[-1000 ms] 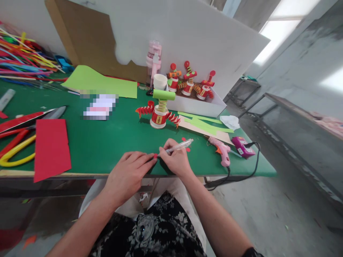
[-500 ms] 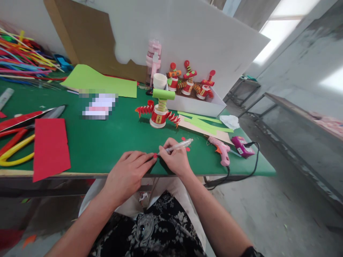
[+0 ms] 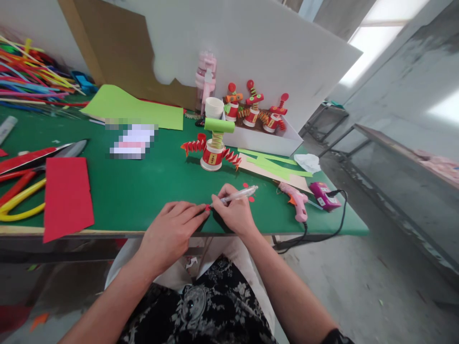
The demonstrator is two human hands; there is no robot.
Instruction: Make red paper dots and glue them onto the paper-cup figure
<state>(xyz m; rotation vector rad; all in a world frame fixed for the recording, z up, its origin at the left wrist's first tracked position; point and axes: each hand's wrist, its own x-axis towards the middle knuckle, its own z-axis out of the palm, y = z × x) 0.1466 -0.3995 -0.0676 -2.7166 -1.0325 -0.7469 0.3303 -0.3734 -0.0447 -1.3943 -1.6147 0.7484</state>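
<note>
My right hand (image 3: 234, 212) grips a clear pen (image 3: 238, 195), its tip down on a small red paper piece (image 3: 207, 208) near the front edge of the green table (image 3: 143, 186). My left hand (image 3: 172, 229) rests flat beside it, fingertips pinning that red piece. Two more small red dots (image 3: 248, 192) lie just past the pen. A paper-cup figure (image 3: 214, 148) with a green roll on top and red zigzag arms stands behind my hands.
A pink glue gun (image 3: 297, 201) and purple plug (image 3: 324, 196) lie right. Red paper (image 3: 66, 196), yellow-handled scissors (image 3: 21, 205) and red scissors sit left. A white box (image 3: 261, 138) holds finished figures; green sheet (image 3: 132, 109), coloured straws (image 3: 32, 76) and a pink bottle (image 3: 205, 81) at back.
</note>
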